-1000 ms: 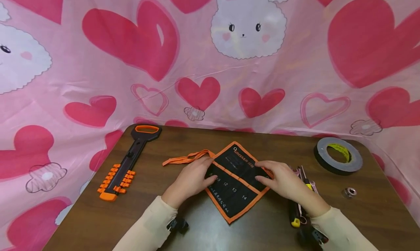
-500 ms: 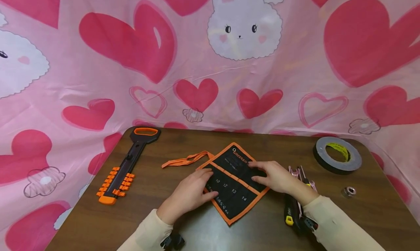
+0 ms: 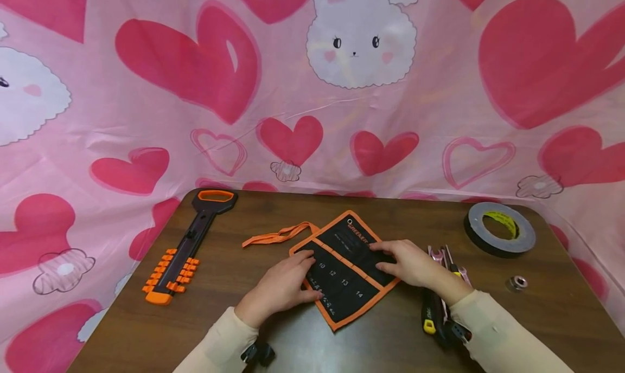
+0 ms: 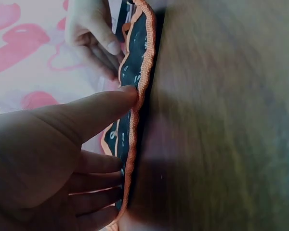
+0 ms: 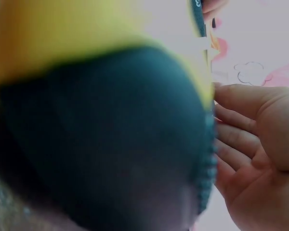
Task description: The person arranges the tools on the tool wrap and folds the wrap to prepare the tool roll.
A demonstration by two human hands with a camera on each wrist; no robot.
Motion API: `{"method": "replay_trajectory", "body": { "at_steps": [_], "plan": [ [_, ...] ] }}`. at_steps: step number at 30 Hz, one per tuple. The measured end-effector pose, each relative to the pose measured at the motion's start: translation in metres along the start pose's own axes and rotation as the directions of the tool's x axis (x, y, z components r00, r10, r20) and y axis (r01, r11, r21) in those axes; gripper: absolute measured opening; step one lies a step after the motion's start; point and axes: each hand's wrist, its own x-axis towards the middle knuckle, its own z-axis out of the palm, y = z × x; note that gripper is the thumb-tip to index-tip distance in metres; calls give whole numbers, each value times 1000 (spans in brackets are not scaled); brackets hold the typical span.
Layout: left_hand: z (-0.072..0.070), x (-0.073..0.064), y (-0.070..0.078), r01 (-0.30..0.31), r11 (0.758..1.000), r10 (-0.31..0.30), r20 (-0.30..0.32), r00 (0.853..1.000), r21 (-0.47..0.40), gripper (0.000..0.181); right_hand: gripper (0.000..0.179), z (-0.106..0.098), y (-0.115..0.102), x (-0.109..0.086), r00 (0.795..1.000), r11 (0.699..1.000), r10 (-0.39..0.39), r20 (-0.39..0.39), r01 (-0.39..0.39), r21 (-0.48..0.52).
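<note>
A black fabric tool pouch (image 3: 358, 308) with orange trim and printed numbers lies flat on the table, one corner towards me. On its left edge rests my left hand (image 3: 280, 283), fingers loosely extended. The left wrist view shows this hand's thumb and fingertips touching the pouch (image 4: 133, 130). My right hand (image 3: 407, 264) touches the pouch's upper right part with thumb and fingertips, and its fingers look relaxed in the right wrist view. An orange strap (image 3: 278, 237) trails left from the pouch. Both palms' undersides are hidden in the head view.
Beneath my right forearm lie tools, among them a black-and-yellow handle (image 3: 428, 320) and pink-tinted wrenches (image 3: 437, 255). Further right are a roll of tape (image 3: 521, 237) and a small metal socket (image 3: 517, 283). A black-and-orange rack (image 3: 192, 237) lies on the left. A pink curtain hangs behind the table.
My left hand has slid down the pouch's left edge, uncovering the strap's base. The right hand has shifted slightly left along the pouch. The pouch has barely moved.
</note>
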Motion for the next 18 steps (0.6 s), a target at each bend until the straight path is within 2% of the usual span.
{"method": "replay_trajectory", "body": {
  "at_steps": [11, 18],
  "plan": [
    [-4, 4, -8, -12, 1000, 13, 39, 999, -25, 76, 39, 1, 1, -6, 1000, 1000, 22, -8, -22, -4],
    [-4, 6, -11, -29, 998, 32, 44, 999, -56, 71, 35, -1, 2, -10, 1000, 1000, 3, -11, -3, 14]
  ]
}}
